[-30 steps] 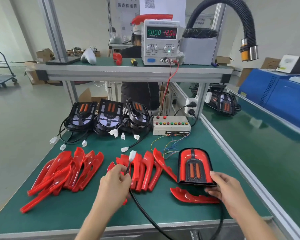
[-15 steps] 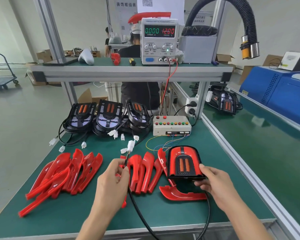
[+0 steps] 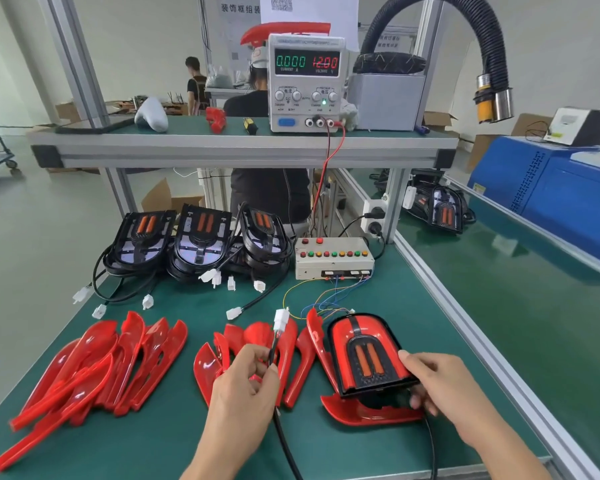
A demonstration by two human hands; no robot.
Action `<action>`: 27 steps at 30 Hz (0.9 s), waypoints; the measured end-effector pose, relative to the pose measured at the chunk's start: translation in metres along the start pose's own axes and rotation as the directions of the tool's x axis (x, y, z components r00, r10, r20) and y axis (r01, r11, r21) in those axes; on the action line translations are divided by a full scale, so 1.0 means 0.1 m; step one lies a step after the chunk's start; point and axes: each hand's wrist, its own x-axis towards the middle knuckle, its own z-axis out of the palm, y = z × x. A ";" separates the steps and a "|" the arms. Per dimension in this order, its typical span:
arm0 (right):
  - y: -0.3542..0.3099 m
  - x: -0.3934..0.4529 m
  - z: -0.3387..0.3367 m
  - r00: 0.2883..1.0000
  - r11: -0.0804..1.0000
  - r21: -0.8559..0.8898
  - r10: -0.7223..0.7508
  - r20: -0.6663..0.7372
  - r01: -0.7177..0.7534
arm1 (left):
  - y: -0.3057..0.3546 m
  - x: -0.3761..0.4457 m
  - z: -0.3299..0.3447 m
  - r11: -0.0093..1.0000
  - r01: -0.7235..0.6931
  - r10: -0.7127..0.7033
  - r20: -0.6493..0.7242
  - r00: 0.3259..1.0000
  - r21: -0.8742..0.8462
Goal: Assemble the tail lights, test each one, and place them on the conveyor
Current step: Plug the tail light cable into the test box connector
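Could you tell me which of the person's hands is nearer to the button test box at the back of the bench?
The right hand. It grips the tail light almost directly below the test box; the left hand, pinching the cable, sits further left.

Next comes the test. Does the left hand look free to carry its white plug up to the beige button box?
Probably yes. The left hand pinches the black cable below the white plug; only bare green mat and thin loose wires lie before the beige button box.
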 end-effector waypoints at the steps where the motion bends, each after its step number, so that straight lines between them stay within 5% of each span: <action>1: -0.01 0.02 -0.05 1.000 0.995 -0.100 -0.004 -0.008 0.003 | 0.00 0.03 0.00 1.000 0.000 0.000 0.011 1.000 0.001; 5: -0.21 0.38 -0.18 0.961 0.931 -0.334 -0.213 -0.177 0.145 | 0.03 0.13 0.02 1.000 -0.011 0.010 0.051 0.999 0.009; 8: -0.54 0.87 -0.04 0.948 0.842 -0.454 -0.319 0.018 0.292 | 0.06 0.20 0.03 1.000 -0.015 0.015 0.049 0.999 -0.005; 13: -0.93 1.57 0.36 0.921 0.624 -0.709 -0.046 0.387 0.329 | 0.13 0.30 0.01 0.996 -0.016 0.024 0.097 0.995 -0.084; 16: -0.97 1.71 0.51 0.890 0.522 -0.760 0.006 0.457 0.387 | 0.14 0.37 0.01 0.994 -0.028 0.040 0.116 0.992 -0.110; 20: -0.96 1.77 0.53 0.882 0.512 -0.733 -0.121 0.454 0.448 | 0.16 0.45 0.06 0.984 -0.007 0.041 0.188 0.981 -0.179; 24: -1.05 1.67 0.43 0.897 0.658 -0.610 -0.299 0.326 0.441 | 0.16 0.51 0.15 0.945 0.061 0.018 0.238 0.971 -0.321; 27: -1.22 1.44 0.43 0.902 0.934 -0.129 -0.277 0.331 0.334 | 0.13 0.54 0.24 0.918 0.097 -0.010 0.223 0.975 -0.384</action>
